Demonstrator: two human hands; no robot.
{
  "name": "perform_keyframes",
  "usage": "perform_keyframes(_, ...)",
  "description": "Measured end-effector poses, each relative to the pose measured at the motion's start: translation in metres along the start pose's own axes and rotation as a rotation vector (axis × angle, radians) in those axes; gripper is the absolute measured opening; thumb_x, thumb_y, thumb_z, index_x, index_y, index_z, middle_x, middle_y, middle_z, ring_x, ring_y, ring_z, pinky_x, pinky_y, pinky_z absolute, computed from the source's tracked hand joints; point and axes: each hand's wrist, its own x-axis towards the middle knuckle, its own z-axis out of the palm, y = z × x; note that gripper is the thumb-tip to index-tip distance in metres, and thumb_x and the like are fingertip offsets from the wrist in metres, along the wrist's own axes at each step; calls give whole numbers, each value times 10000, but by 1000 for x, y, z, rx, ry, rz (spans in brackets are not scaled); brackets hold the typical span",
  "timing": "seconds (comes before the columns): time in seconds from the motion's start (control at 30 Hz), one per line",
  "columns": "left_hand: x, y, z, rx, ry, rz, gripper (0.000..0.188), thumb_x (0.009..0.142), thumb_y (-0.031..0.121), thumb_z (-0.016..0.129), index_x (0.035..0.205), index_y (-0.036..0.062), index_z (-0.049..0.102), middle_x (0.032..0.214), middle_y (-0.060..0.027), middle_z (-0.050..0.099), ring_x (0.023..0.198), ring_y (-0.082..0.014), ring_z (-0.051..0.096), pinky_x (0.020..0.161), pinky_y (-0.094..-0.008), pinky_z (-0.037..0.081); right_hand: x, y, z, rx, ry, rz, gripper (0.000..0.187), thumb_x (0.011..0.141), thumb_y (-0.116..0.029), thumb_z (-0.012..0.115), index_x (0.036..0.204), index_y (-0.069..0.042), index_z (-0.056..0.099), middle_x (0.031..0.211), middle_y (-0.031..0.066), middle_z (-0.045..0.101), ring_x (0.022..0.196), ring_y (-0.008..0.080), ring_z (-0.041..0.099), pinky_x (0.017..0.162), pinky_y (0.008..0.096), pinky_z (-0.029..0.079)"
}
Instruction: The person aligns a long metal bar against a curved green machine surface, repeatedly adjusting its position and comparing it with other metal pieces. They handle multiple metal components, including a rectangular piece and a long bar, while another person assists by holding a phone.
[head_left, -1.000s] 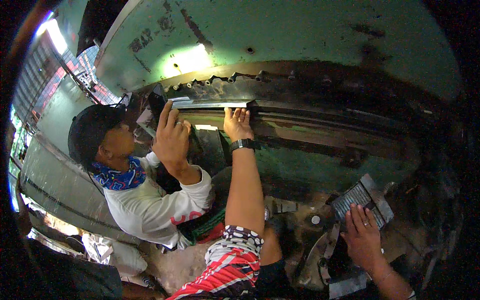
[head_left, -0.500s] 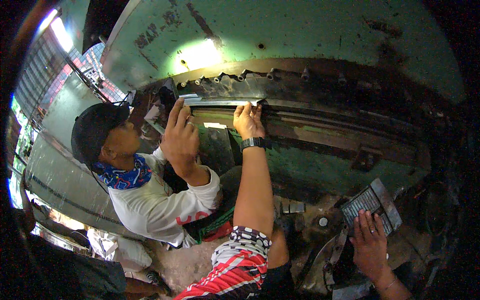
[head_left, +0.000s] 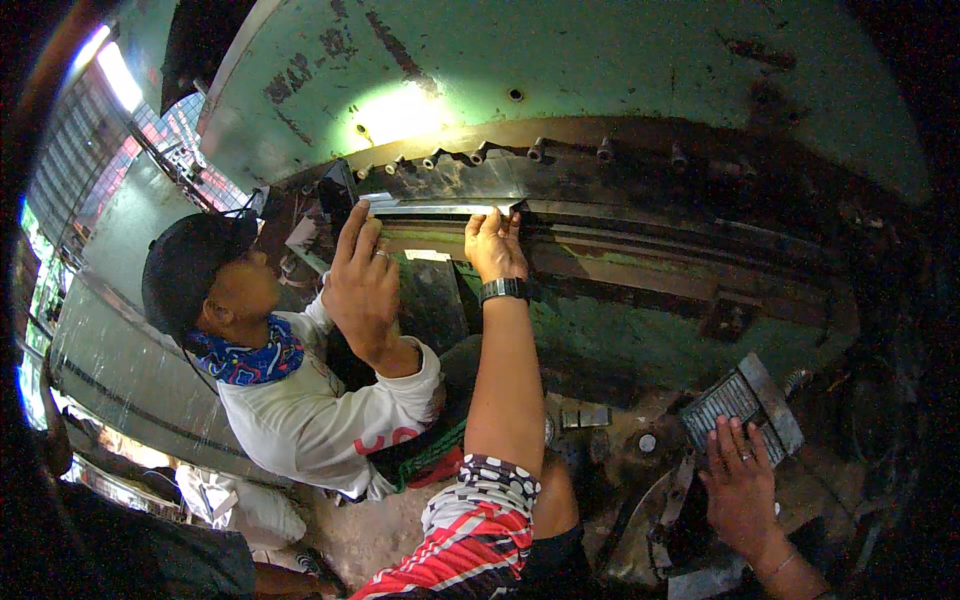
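My left hand [head_left: 495, 247], with a dark watch at the wrist, reaches up to a large green press machine. Its fingers pinch the right end of a narrow bright metal strip [head_left: 430, 209], which lies along the machine's long slot. At the strip's left end is a co-worker's raised hand [head_left: 362, 290]; whether it grips the strip cannot be made out. Low on the right, my right hand [head_left: 740, 480] lies with fingers stretched out over the lower edge of a ribbed metal plate [head_left: 722, 408], holding nothing.
A co-worker [head_left: 290, 380] in a cap and white long sleeves sits close on the left. Several bolts [head_left: 535, 150] line the machine's upper beam [head_left: 680, 60]. A white sack [head_left: 262, 515] lies at lower left. Small metal pieces [head_left: 585, 416] lie on the floor.
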Motion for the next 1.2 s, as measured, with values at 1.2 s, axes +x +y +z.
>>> perform_keyframes(1.2, -59, -25, 44, 115, -167, -170, 220, 924, 133, 712, 1010, 60, 523, 903, -106, 616, 749, -279, 664, 542, -338, 527, 2, 5, -1, 19, 32, -2, 584, 867, -202, 681, 1356, 80, 531, 1541, 231, 407, 1454, 372, 366, 1214, 551, 249)
